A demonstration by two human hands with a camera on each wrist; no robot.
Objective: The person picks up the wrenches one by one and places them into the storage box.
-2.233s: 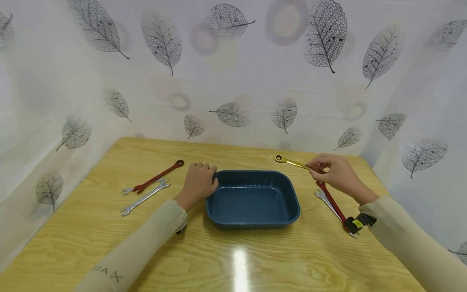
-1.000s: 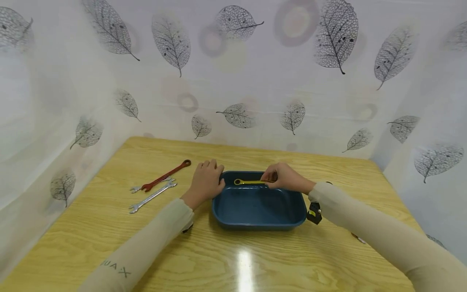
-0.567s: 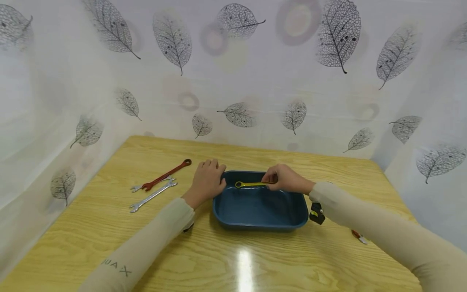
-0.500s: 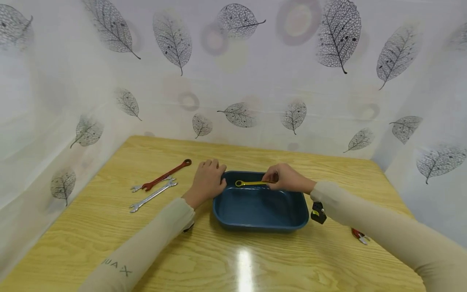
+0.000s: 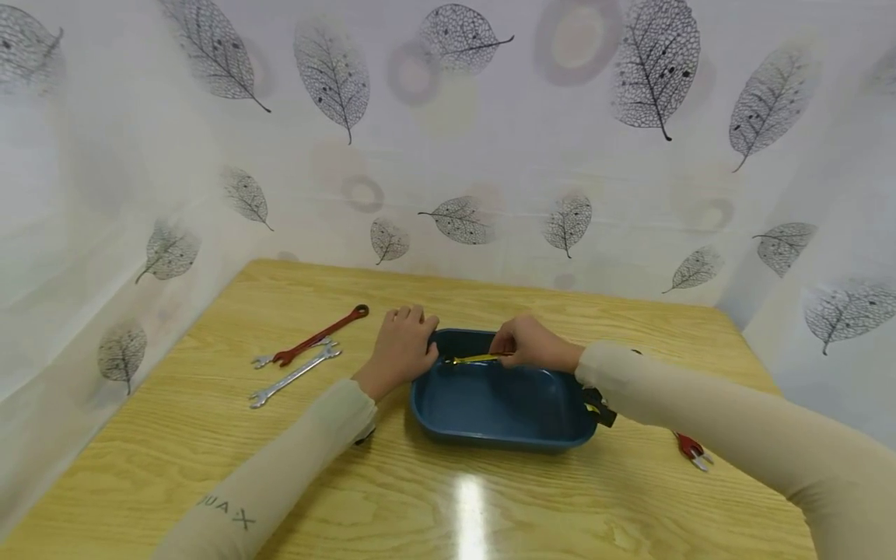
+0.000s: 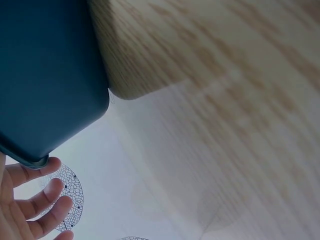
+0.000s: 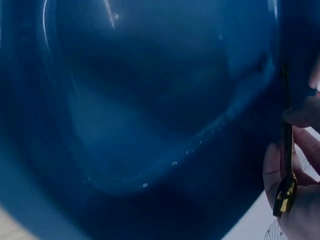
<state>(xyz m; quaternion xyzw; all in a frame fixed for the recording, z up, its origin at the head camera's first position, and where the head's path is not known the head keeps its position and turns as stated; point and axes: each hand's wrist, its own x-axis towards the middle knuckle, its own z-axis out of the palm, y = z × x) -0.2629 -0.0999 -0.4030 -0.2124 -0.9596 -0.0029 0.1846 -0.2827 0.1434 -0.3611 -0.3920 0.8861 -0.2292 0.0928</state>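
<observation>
On the near part of the wooden table [image 5: 210,435] two cream sleeves reach forward, and the left sleeve [image 5: 280,467] bears printed letters near the elbow. Just past them sits a dark blue plastic tray [image 5: 500,435], rectangular with rounded corners and a smooth, glossy inside. At the right sleeve's far side, the red wrench [image 5: 689,446] and a silver one beneath it peek out on the tabletop, well apart from the tray.

Over the tray's far half, the right hand [image 5: 528,346] pinches a gold wrench [image 5: 476,358] between thumb and fingertips; it is slim and shiny, and lies nearly level just above the tray's floor, its free end pointing toward the left hand. The right wrist view shows the fingers [image 7: 300,165] curled round its dark shank with the gold end [image 7: 285,192] sticking out below.

At the tray's far left corner, the left hand [image 5: 402,350] rests, its fingers bent over the rim and gripping it. From the left wrist camera, the fingertips [image 6: 35,205] appear just under the tray's edge.

Farther left lie a red ring wrench [image 5: 318,337] and a silver open-end wrench [image 5: 294,376], side by side, both at a slant. Behind everything stands a white leaf-printed curtain [image 5: 448,140].
</observation>
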